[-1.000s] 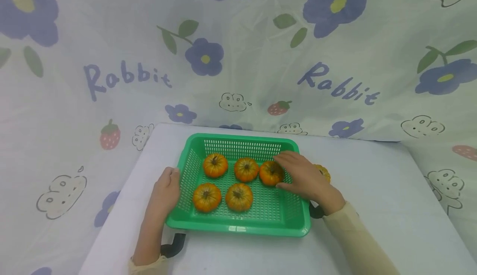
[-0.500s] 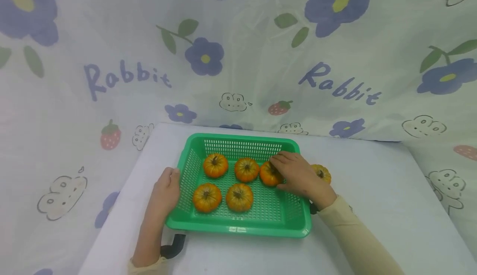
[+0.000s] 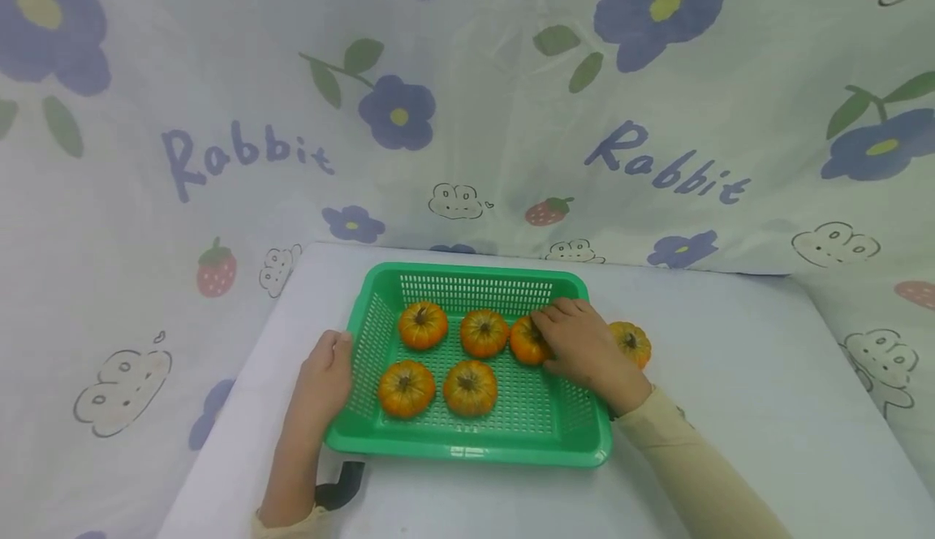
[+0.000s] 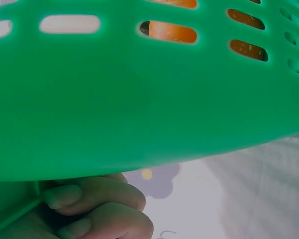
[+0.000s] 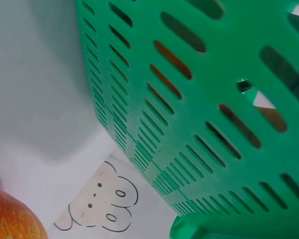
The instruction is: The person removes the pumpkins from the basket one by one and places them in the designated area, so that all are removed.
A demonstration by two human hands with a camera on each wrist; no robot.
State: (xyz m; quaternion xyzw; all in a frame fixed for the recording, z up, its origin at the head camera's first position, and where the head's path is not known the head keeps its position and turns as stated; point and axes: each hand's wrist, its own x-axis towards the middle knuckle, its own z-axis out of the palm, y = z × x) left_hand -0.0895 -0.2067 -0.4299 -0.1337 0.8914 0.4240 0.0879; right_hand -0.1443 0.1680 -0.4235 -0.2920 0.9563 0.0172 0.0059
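One left hand (image 3: 325, 377) grips the green basket (image 3: 467, 451) at its left rim, fingers curled beneath the edge. Five pumpkins sit inside, and here's the run: far-left pumpkin (image 3: 423, 325) and near-left pumpkin (image 3: 406, 390), then far-middle pumpkin (image 3: 484, 334) and near-middle pumpkin (image 3: 471, 388), then far-right pumpkin (image 3: 527, 342), just beside its neighbour. Over the right rim comes one right hand (image 3: 584, 352), fingers and thumb curled round that fifth one! Outside, a sixth pumpkin (image 3: 632, 345) rests on the white table (image 3: 745, 393), near the basket's right side.
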